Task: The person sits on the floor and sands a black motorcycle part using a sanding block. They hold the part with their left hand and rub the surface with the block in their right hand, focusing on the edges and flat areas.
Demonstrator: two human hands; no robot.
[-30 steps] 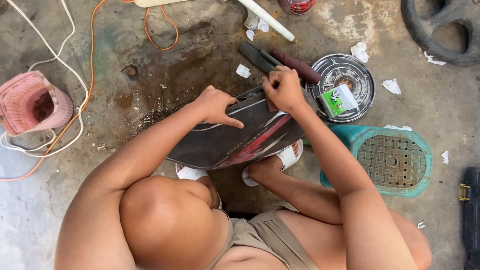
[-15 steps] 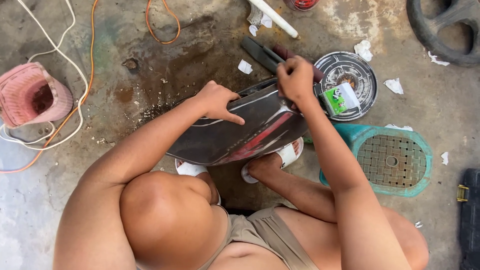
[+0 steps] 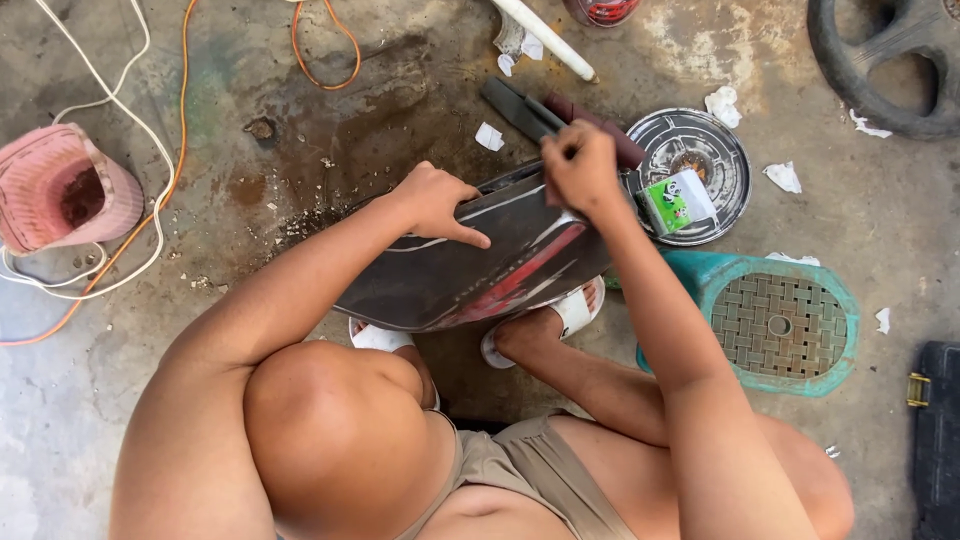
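A dark glossy body panel (image 3: 470,275) with red and white stripes leans across my feet in white sandals (image 3: 570,310). My left hand (image 3: 437,205) grips the panel's upper edge, thumb behind it and fingers spread on its face. At the panel's upper right corner, my right hand (image 3: 580,168) is closed in a fist, knuckles up. Whatever it pinches is hidden. Just beyond that fist lie a dark flat tool (image 3: 520,108) and a maroon handle (image 3: 600,125) on the concrete.
A round metal lid (image 3: 700,145) holding a small green and white box (image 3: 672,203) sits to the right. A teal woven stool (image 3: 785,322), a tyre (image 3: 880,70), a pink basket (image 3: 60,190), orange and white cables (image 3: 150,210), a white pipe (image 3: 545,40) and paper scraps lie around.
My right hand has shifted slightly along the panel's upper edge, staying closed. My left hand has kept its hold. The view has tilted a little.
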